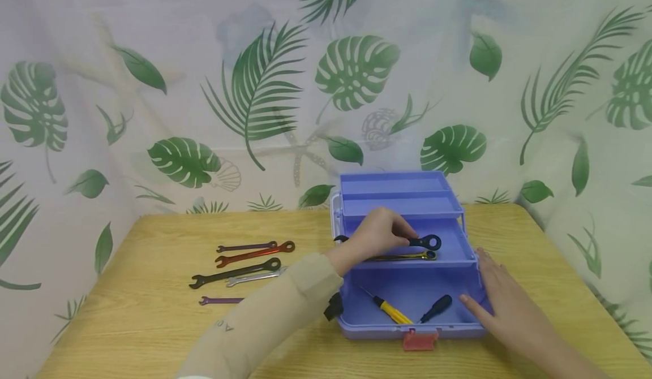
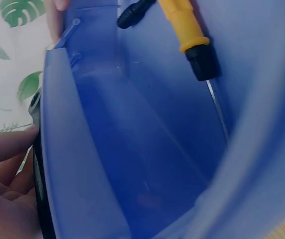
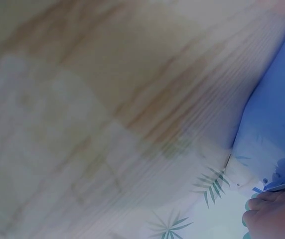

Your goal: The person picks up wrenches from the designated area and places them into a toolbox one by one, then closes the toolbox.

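Note:
My left hand (image 1: 376,235) pinches a black combination wrench (image 1: 416,242) over the middle tray (image 1: 455,246) of an open purple-blue toolbox (image 1: 407,332). In that tray, just below the wrench, lies a gold wrench (image 1: 410,256). The left wrist view has thumb and fingers on the black wrench (image 2: 40,189), close against the tray's wall. With fingers stretched out, my right hand (image 1: 509,302) rests against the toolbox's right side. A yellow screwdriver (image 1: 394,312) and a black-handled screwdriver (image 1: 436,309) lie in the bottom compartment.
Left of the toolbox on the wooden table (image 1: 153,260) lie several wrenches, among them a red one (image 1: 254,253), a black one (image 1: 234,273), a silver one (image 1: 254,278) and a purple one (image 1: 221,300). The toolbox's red latch (image 1: 420,341) hangs at the front. A leaf-print curtain stands behind.

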A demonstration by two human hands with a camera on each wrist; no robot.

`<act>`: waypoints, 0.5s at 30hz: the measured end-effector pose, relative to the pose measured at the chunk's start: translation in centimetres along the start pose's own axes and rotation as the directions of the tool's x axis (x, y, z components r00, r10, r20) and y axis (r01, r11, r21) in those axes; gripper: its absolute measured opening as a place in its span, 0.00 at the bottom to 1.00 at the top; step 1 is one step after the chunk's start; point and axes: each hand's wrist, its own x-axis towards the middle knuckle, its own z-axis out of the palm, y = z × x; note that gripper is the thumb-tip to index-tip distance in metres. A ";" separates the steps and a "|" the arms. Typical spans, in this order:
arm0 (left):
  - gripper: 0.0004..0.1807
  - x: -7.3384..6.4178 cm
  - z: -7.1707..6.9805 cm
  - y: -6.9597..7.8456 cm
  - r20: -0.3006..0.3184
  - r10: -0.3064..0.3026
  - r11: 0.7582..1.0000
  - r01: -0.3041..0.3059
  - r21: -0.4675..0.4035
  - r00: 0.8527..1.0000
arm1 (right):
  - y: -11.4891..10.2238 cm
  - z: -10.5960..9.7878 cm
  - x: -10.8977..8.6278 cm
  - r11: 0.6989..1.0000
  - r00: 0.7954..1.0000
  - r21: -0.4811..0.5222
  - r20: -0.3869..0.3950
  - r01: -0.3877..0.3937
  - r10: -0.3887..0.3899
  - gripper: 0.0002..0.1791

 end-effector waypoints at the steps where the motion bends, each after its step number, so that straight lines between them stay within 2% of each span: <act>1: 0.09 0.1 0.0 0.0 0.009 -0.006 1.000 0.006 0.007 1.000 | 0.0 0.0 0.0 1.000 1.000 0.001 -0.002 0.001 -0.001 0.54; 8: 0.10 0.2 0.0 -0.2 0.043 -0.017 0.996 0.013 0.083 0.999 | 0.1 0.1 0.0 1.000 1.000 -0.004 -0.013 0.005 -0.005 0.53; 12: 0.10 0.0 -0.2 -0.8 0.053 -0.009 0.993 0.002 0.115 0.999 | 0.1 0.1 -0.1 1.000 1.000 -0.008 -0.015 0.004 -0.004 0.54; 15: 0.10 -0.2 -0.5 -1.2 0.055 -0.009 0.985 -0.001 0.171 0.998 | 0.0 0.1 -0.1 1.000 1.000 -0.009 -0.023 0.011 -0.011 0.53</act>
